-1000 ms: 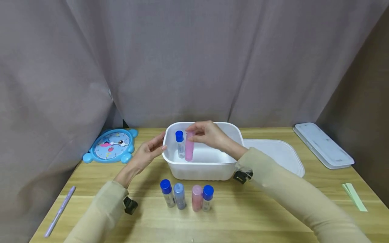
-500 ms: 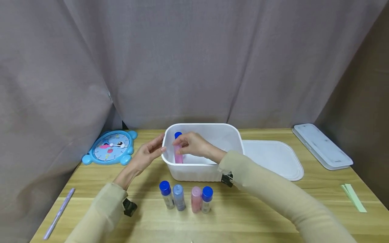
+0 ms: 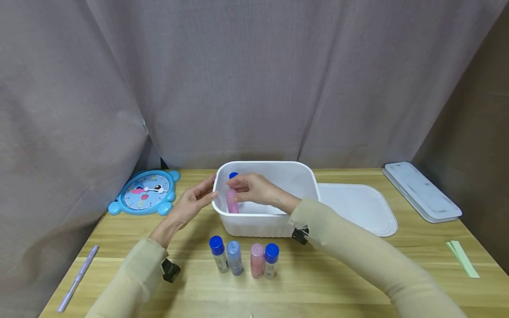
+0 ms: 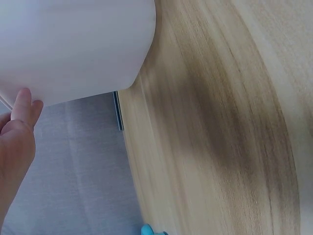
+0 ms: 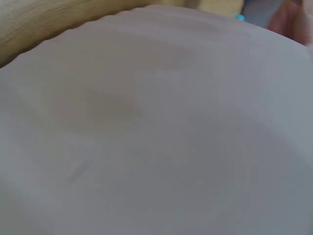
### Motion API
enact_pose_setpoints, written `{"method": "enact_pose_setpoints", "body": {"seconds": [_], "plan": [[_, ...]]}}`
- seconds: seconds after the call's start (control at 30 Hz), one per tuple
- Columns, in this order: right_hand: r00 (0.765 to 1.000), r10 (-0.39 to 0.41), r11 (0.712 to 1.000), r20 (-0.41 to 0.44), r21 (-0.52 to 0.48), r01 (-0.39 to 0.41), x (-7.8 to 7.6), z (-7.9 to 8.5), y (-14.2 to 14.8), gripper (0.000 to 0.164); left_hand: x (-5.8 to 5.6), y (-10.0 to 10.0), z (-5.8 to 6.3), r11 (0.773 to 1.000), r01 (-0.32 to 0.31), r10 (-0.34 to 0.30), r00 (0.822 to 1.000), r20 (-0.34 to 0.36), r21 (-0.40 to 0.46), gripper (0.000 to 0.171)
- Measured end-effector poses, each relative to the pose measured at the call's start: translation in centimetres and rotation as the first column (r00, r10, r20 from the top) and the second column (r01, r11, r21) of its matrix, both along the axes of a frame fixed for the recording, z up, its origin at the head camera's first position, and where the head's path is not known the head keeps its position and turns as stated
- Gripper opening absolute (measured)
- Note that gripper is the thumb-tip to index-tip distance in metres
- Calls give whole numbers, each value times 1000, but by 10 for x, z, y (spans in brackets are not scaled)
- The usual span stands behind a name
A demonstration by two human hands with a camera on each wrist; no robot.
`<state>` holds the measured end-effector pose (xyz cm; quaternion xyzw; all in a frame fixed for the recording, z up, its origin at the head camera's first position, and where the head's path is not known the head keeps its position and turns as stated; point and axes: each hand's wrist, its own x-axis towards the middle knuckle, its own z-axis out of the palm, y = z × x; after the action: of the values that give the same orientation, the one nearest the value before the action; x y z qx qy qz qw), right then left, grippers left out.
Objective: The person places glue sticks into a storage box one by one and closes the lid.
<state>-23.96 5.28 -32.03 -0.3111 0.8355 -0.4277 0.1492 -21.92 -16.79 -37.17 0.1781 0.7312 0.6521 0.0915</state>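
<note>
My right hand [image 3: 256,189] reaches into a white bin [image 3: 258,225] and pinches a pink cylindrical tube [image 3: 232,204] by its upper part. The tube stands roughly upright at the left end, close to the front wall. Just behind it shows the blue cap of another tube [image 3: 233,175], its body mostly hidden. At the left rim rests my left hand [image 3: 195,201], fingers extended against the outside; in the left wrist view its fingertips touch the bin wall [image 4: 73,54]. The bin's outer wall [image 5: 161,127] fills most of the right wrist view, hiding the held tube.
In front of the bin stand a blue-capped clear tube [image 3: 219,254], a blue tube [image 3: 234,257], a pink tube [image 3: 257,260] and another blue-capped tube [image 3: 271,260]. Around lie a toy clock [image 3: 145,193], purple pen [image 3: 78,278], white lid [image 3: 355,207], white case [image 3: 422,190] and green strips [image 3: 463,258].
My right hand has carried the pink tube left and lower inside the bin, until it overlaps the blue-capped tube there. My left hand has stayed at the rim.
</note>
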Motion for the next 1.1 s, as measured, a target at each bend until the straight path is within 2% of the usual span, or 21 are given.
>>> {"method": "enact_pose_setpoints", "body": {"seconds": [0.13, 0.27, 0.4, 0.53, 0.7, 0.8, 0.97, 1.1], "plan": [[997, -32, 994, -75, -102, 25, 15, 14, 19, 35, 0, 0, 1, 1000, -2, 1, 1000, 7, 2, 60], [990, -66, 975, -126, -219, 37, 45, 22, 48, 26, 1, 1, 1, 1000, -5, 5, 1000, 7, -8, 60], [989, -13, 959, -150, -282, -30, 76, 12, 74, 22, 1, 0, 2, 1000, -7, 7, 1000, 2, -14, 60], [974, 82, 954, -213, -265, -138, 97, -10, 89, 27, 2, 0, 2, 1000, -10, 10, 1000, -2, -13, 60], [939, 176, 951, -295, -194, -239, 105, -32, 94, 36, 1, 0, 2, 1000, -10, 10, 1000, 1, -3, 59], [934, 188, 958, -303, -153, -243, 106, -38, 94, 36, 1, 0, 1, 1000, -8, 8, 1000, 3, 3, 59], [947, 178, 966, -268, -135, -220, 106, -39, 94, 28, 1, 0, 1, 1000, -10, 10, 1000, 2, 6, 59], [969, 194, 957, -150, -188, -221, 103, -32, 99, 27, 1, 0, 0, 1000, -15, 15, 1000, 1, 0, 59]]}}
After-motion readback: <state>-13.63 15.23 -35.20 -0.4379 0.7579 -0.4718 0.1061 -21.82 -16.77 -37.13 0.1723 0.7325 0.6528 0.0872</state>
